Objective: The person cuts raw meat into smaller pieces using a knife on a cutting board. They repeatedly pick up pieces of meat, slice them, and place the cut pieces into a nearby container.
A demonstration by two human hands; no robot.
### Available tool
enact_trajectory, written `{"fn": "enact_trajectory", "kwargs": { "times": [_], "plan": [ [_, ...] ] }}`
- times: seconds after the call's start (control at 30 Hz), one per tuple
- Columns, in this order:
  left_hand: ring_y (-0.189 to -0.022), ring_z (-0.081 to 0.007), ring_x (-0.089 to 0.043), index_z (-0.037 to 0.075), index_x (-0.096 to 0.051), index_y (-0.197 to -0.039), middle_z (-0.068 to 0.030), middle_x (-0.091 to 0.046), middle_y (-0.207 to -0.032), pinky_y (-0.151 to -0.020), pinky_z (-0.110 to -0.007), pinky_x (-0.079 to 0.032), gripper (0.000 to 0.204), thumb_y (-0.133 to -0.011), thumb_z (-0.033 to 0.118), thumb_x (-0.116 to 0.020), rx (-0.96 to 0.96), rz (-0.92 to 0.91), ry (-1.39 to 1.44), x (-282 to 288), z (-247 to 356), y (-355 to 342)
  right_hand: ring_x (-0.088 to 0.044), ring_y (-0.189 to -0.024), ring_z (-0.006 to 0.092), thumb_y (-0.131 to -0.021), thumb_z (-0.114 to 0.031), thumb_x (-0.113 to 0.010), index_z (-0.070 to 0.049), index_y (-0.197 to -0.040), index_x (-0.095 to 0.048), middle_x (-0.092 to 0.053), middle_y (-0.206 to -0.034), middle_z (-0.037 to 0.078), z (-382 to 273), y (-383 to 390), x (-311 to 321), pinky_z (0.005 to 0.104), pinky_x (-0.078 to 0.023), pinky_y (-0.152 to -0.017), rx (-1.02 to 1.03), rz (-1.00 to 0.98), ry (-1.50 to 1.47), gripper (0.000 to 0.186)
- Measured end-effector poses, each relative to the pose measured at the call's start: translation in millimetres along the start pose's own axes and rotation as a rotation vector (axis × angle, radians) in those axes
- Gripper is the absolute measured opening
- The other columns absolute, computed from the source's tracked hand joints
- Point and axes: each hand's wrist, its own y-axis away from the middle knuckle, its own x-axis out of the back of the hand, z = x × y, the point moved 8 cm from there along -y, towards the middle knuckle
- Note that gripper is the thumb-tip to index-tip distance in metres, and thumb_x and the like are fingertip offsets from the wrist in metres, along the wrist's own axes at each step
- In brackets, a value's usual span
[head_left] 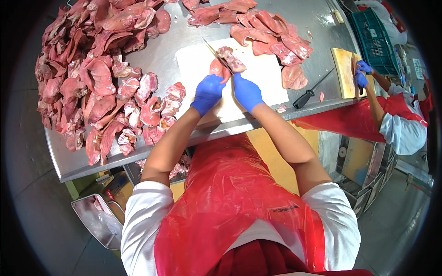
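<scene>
Steel table (182, 37) extending beneath; left hand (209, 93) gripping pink meat (217, 68); right hand (247, 93), just beside, clasping knife (211, 48), long axis slanting forward-left between meat and paler lump (235, 62) ahead.

One knife (212, 49), two cutting boards (264, 80) (343, 76)
</scene>
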Motion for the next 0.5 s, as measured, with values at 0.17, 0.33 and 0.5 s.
{"fn": "enact_trajectory", "kwargs": {
  "times": [0.17,0.33,0.5],
  "plan": [
    [-0.079,-0.0239,-0.067,0.000,-0.072,-0.093,-0.0156,-0.071,-0.086,-0.075,-0.038,-0.052,0.029,-0.090,0.028,-0.069,0.802,0.115,0.491,20.6,-99.9,4.5,-0.065,-0.076,0.0469,-0.096,-0.019,-0.047,-0.003,-0.109,-0.047,-0.066,-0.079,0.027,18.2,42.0,0.7,0.0581,-0.050,-0.069,-0.032,-0.216,-0.074,0.020],
    [-0.107,-0.0363,-0.062,0.007,-0.064,-0.114,-0.0200,-0.067,-0.111,-0.089,-0.046,-0.049,0.043,-0.088,0.041,-0.066,0.789,-0.007,-0.140,71.6,-164.8,-84.6,-0.064,-0.078,0.0500,-0.097,-0.026,-0.051,-0.001,-0.109,-0.047,-0.064,-0.084,0.032,66.4,110.1,38.6,0.0573,-0.049,-0.070,0.012,-0.308,-0.213,0.028],
    [-0.126,-0.0370,-0.053,0.018,-0.053,-0.142,-0.0190,-0.057,-0.135,-0.106,-0.046,-0.042,0.058,-0.086,0.027,-0.066,-0.090,-0.353,0.145,-11.0,-36.5,-150.3,-0.062,-0.060,0.0344,-0.101,-0.028,-0.053,-0.001,-0.106,-0.048,-0.062,-0.077,0.021,119.8,139.0,75.9,0.0428,-0.049,-0.054,-0.297,-0.195,-0.738,0.027]
  ]
}}
